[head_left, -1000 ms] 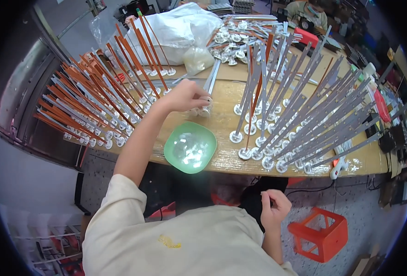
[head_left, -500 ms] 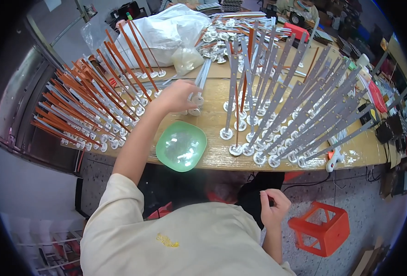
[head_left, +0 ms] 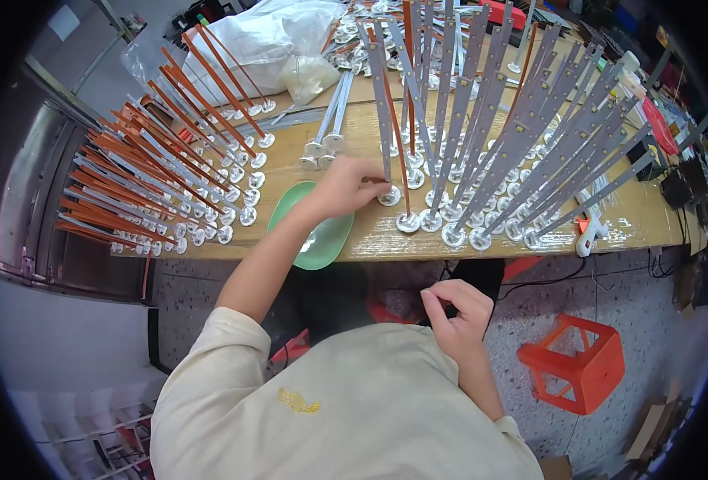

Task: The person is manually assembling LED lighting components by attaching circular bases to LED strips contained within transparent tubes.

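The left hand (head_left: 344, 186) reaches forward over the wooden table (head_left: 642, 210), and its fingers close around the round white base (head_left: 389, 195) of a grey strip (head_left: 379, 96) that stands upright on the table. The base rests on the table near its front edge, just at the fingertips. Under the left wrist there is a green bowl (head_left: 312, 228), which lies at the front edge of the table and hangs partly over it; something clear and shiny is inside, but I cannot tell what. To the right of the hand many more grey strips (head_left: 530, 136) stand close together on white round bases, and some have an orange side. To the left, a group of orange strips (head_left: 142, 172) stands on similar bases and appears to lean outwards. Two strips (head_left: 331, 120) lie flat on the table behind the hand. A white plastic bag (head_left: 274, 40) is at the far side. The right hand (head_left: 458, 314) is low, near the body, below the table edge, with fingers curled in; I cannot tell if it holds something. A red stool (head_left: 582, 364) stands on the floor at the right.
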A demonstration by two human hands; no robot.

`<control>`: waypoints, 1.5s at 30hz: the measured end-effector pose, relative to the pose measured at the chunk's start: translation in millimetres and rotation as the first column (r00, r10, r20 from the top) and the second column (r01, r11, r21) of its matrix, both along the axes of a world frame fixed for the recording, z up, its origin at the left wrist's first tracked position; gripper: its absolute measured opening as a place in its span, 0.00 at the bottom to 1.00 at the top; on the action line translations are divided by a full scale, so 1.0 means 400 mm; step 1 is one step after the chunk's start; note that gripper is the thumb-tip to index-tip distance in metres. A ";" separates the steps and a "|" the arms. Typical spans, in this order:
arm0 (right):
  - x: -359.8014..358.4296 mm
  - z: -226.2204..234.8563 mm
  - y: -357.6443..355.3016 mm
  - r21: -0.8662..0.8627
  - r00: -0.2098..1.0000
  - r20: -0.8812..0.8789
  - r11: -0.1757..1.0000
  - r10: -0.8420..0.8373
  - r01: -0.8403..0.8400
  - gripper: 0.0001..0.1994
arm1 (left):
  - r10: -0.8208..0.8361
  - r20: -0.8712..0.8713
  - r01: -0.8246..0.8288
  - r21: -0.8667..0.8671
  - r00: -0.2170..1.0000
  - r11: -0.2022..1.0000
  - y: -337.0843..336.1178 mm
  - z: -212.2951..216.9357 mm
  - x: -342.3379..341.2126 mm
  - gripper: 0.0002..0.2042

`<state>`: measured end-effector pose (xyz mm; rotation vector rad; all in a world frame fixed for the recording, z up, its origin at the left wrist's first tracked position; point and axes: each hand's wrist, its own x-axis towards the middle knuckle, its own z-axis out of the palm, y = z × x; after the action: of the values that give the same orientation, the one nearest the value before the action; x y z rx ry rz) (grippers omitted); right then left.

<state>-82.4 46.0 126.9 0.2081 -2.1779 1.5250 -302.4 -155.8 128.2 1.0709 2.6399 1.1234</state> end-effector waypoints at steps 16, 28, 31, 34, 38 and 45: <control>-0.166 0.053 -0.137 0.016 0.921 -0.382 0.998 0.069 -0.068 0.20 | 0.104 0.331 -0.273 0.519 0.938 0.810 -0.072 0.149 0.255 0.08; -0.123 0.043 -0.199 0.063 0.923 -0.366 0.993 0.118 -0.102 0.16 | -0.007 0.521 -0.416 0.688 0.853 0.594 -0.091 0.086 0.406 0.19; -0.132 0.052 -0.209 0.068 0.905 -0.410 0.994 0.109 -0.089 0.17 | 0.014 0.414 -0.339 0.725 0.910 0.599 -0.099 0.082 0.418 0.26; -0.140 0.063 -0.202 0.055 0.910 -0.393 0.991 0.135 -0.123 0.15 | 0.015 0.357 -0.296 0.747 0.934 0.595 -0.098 0.092 0.422 0.32; -0.144 0.074 -0.202 0.017 0.898 -0.401 0.982 0.180 -0.189 0.15 | 0.058 0.185 -0.177 0.738 0.981 0.651 -0.130 0.082 0.422 0.24; -0.139 0.101 -0.195 0.086 0.906 -0.382 0.984 0.180 -0.159 0.16 | 0.162 0.052 -0.165 0.532 0.985 0.831 -0.129 0.097 0.398 0.13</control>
<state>-138.0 -32.1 167.3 0.6759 -1.9192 1.3735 -143.1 -207.2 167.2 0.9021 2.5055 1.9809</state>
